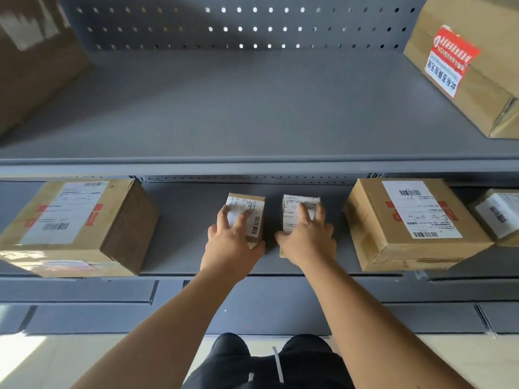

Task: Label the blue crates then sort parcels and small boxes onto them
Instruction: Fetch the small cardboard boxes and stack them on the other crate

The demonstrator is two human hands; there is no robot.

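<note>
Small boxes, two of them, lie side by side at the centre of the frame on the lower shelf (182,237) of a grey metal rack; each carries a white shipping label on top. The left hand (233,244) covers the left box (255,214), fingers (243,219) laid over the label and thumb hooked round the near end, so it appears to grip the box. The right hand (309,240) holds the right box (290,211) in the same way, thumb at the near left corner. Both boxes appear to rest on the shelf; whether either is already lifted cannot be told. A narrow gap separates them.

A large parcel (78,220) stands at the left of the frame and a second large parcel (407,220) at the right, with a smaller parcel (497,217) just beyond it at the edge. The upper shelf (252,108) holds a blurred carton (33,60) at upper left and a carton with a red sticker (471,66) at upper right. The blue crates are not in view.

Likely step: taking both boxes off the shelf for sorting.

Risks from here:
- Each grasp is one-handed from above, so a smooth label could let a box slide out and drop.
- The upper shelf's front edge overhangs, so a steep lift could knock a box against it.
- With two boxes carried at once, their destinations could be confused, since the fingers hide part of each label.
</note>
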